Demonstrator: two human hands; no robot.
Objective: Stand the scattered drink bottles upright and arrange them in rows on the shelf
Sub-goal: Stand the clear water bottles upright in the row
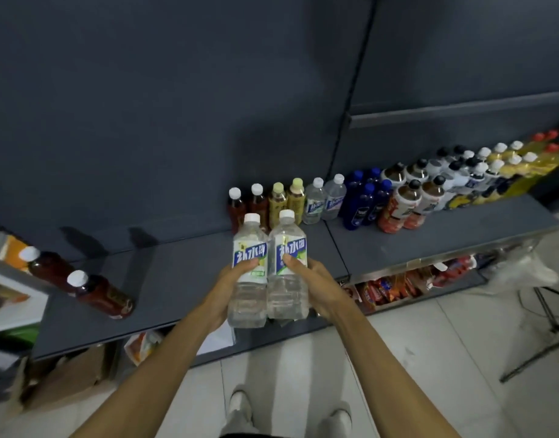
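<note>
Left hand point(230, 279) and right hand point(309, 279) each wrap a grip round a clear bottle point(249, 270), point(287, 267), both upright; next they probably go behind, by the matching pair point(324, 200) on the shelf point(177, 279)

snack packets point(387, 290), cardboard box point(66, 377), stand legs point(552, 324)

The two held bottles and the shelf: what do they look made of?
The two clear bottles look like thin transparent plastic with ribbed lower bodies, glossy printed labels and white plastic caps. The shelf looks like painted metal, matte dark grey with a thin flat front edge, though laminate cannot be ruled out.
</note>
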